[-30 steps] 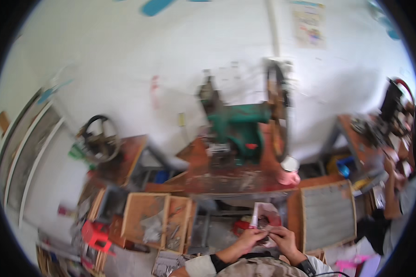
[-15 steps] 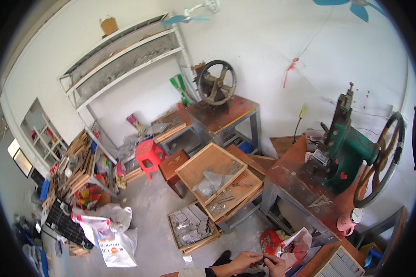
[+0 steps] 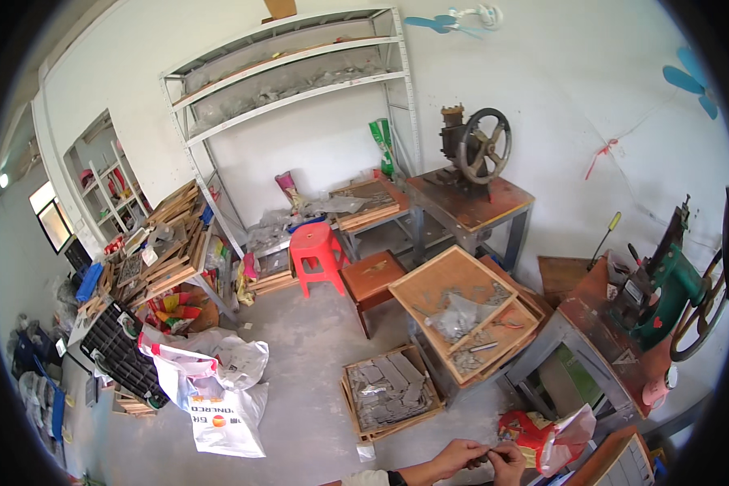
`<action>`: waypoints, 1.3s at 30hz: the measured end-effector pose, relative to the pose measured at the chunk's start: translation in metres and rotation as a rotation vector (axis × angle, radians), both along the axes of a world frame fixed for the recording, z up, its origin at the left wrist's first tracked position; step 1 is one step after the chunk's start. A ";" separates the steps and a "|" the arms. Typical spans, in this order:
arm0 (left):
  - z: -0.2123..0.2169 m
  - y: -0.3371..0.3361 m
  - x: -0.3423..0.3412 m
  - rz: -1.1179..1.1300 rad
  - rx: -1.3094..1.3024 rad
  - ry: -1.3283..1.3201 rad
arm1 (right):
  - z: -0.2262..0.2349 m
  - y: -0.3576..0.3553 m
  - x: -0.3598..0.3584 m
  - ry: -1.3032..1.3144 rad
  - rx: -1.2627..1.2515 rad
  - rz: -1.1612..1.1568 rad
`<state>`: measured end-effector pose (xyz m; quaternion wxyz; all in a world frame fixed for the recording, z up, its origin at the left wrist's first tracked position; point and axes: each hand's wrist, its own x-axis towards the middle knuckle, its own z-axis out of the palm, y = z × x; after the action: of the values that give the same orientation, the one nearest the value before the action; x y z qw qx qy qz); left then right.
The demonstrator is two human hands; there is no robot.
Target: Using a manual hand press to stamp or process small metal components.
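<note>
**Small dark piece (image 3: pixel 484 458) largely covered from view**

Between the left hand (image 3: pixel 458 458) and the right hand (image 3: pixel 507 465), the piece is covered so far that its shape cannot be told. The right hand is cut off at the wrist by the lower edge, as are the grey strips (image 3: pixel 637 462). The handwheel (image 3: pixel 699 312) is partly lost at the dark right rim. A brown box (image 3: pixel 280 9) is cropped by the top edge. Contents of the red-and-white bag (image 3: pixel 555 447) are hidden; those of the clear bag (image 3: pixel 460 314) are too small to be identified.

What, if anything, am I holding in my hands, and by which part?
A small dark piece, held between your left hand and right hand; it's too small and covered to tell which part each grips.
</note>
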<state>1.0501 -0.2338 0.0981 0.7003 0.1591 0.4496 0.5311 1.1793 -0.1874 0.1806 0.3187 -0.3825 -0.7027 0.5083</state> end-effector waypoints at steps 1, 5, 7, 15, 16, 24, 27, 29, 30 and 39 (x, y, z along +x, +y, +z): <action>0.003 -0.018 -0.019 0.009 0.005 -0.004 | 0.008 -0.015 -0.019 -0.015 0.032 0.021; 0.036 -0.096 -0.088 0.271 -0.023 0.106 | -0.036 -0.049 -0.090 0.026 -0.139 0.219; 0.044 -0.126 -0.116 0.436 -0.107 0.013 | -0.023 -0.064 -0.128 0.077 -0.210 0.297; 0.028 -0.188 -0.195 0.703 0.014 0.036 | -0.057 -0.085 -0.256 -0.191 -0.407 0.790; 0.024 -0.197 -0.207 0.727 0.024 0.044 | -0.064 -0.094 -0.275 -0.104 -0.241 0.859; 0.033 -0.252 -0.299 0.991 -0.021 -0.075 | -0.073 -0.134 -0.405 -0.240 -0.343 1.166; 0.022 -0.265 -0.358 0.995 -0.086 -0.129 | -0.107 -0.144 -0.455 -0.030 0.217 1.191; 0.007 -0.276 -0.407 0.941 -0.071 -0.100 | -0.102 -0.157 -0.489 0.034 0.133 1.166; 0.010 -0.283 -0.435 0.931 -0.064 -0.096 | -0.091 -0.163 -0.512 -0.049 0.005 1.148; 0.031 -0.346 -0.628 0.788 0.086 -0.316 | -0.060 -0.227 -0.689 -0.134 0.464 0.999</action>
<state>0.4224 -0.5795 0.1286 0.4967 -0.0793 0.3409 0.7942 0.4901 -0.4142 0.1209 0.0694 0.0460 -0.9109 0.4042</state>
